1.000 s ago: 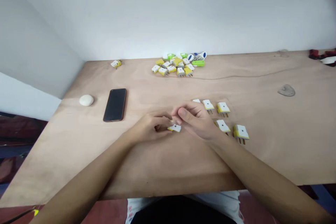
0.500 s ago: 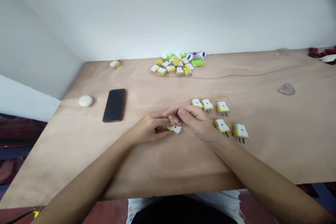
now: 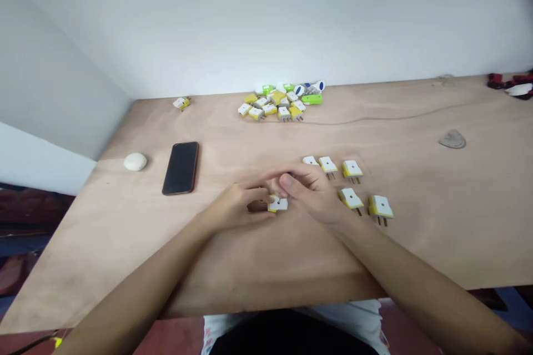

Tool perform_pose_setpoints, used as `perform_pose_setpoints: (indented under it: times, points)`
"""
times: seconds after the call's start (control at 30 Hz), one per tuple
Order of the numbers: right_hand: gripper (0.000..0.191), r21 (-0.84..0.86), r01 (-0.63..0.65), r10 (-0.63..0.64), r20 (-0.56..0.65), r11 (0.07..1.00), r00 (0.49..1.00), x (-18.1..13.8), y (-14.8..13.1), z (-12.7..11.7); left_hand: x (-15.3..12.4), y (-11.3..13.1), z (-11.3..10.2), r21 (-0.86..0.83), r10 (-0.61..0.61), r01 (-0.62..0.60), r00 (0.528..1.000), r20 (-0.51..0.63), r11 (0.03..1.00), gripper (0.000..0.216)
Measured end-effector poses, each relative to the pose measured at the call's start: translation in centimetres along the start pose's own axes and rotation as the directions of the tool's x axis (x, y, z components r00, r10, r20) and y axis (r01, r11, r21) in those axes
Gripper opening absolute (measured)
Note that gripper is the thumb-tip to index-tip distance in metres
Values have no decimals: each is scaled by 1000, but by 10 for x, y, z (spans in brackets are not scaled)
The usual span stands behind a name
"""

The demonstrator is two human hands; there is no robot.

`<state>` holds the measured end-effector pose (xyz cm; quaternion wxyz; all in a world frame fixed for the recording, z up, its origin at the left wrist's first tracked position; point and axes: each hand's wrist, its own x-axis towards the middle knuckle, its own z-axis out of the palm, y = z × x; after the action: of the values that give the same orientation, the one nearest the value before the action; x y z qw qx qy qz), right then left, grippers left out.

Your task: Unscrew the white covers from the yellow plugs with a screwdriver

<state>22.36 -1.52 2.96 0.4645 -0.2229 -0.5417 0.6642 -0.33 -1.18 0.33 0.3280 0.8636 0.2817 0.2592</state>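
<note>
Holding one yellow-and-white plug (image 3: 278,204) between both hands, low over the table (image 3: 258,266), near the front-centre. Left hand (image 3: 237,206) is curling in, fingertips pinching the plug's left end. Right hand (image 3: 312,193) is closing over it from the right, thumb and forefinger pressing on its top edge, other fingers folded. Can't tell if the plug is touching the wood; its underside is hidden by the fingers.

Five more plugs are lying flat just right of the right hand, prongs pointing toward the person:
- a back row of three (image 3: 327,165)
- a front pair (image 3: 350,198), the outer one well clear of the wrist

A pile of plugs (image 3: 277,104), yellow, white and green with a blue bit, is sitting at the far edge by the wall. A lone plug (image 3: 181,102) is lying apart from it, far-left corner.

A black phone (image 3: 180,167) is lying face-up left of the hands, a white pebble-shaped object (image 3: 135,162) just beyond it, toward the left edge. A thin cable (image 3: 395,118) is running across the far right half, a clear plastic piece (image 3: 452,140) sitting in front of it.
</note>
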Motion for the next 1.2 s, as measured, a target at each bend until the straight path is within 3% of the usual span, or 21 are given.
perform_pose_setpoints:
  times: [0.1, 0.2, 0.6, 0.7, 0.83, 1.0, 1.2]
  points:
    - [43, 60, -12, 10, 41, 998, 999, 0, -1, 2, 1, 0, 0, -5, 26, -26, 1000, -12, 1000, 19]
    - [37, -4, -15, 15, 74, 1000, 997, 0, -3, 3, 2, 2, -1, -9, 48, -48, 999, -18, 999, 16]
    - [36, 34, -30, 27, 63, 999, 998, -1, 0, 1, 3, -1, 0, 36, 130, -130, 991, -16, 991, 16]
    - [40, 51, -15, 12, 53, 999, 999, -1, -1, 0, 2, -2, 0, 18, 114, -114, 993, -23, 993, 6]
    - [30, -26, 45, -43, 78, 999, 996, -1, -1, 0, 1, -3, 0, 13, 66, -65, 998, -25, 998, 13]
    - [44, 80, -45, 40, 69, 996, 997, -1, 1, 1, 1, -1, 0, 11, 5, -5, 1000, -7, 1000, 20]
    - [31, 90, -22, 19, 30, 996, 999, -1, 4, 2, 2, 1, 0, 67, -15, 14, 1000, 7, 998, 19]
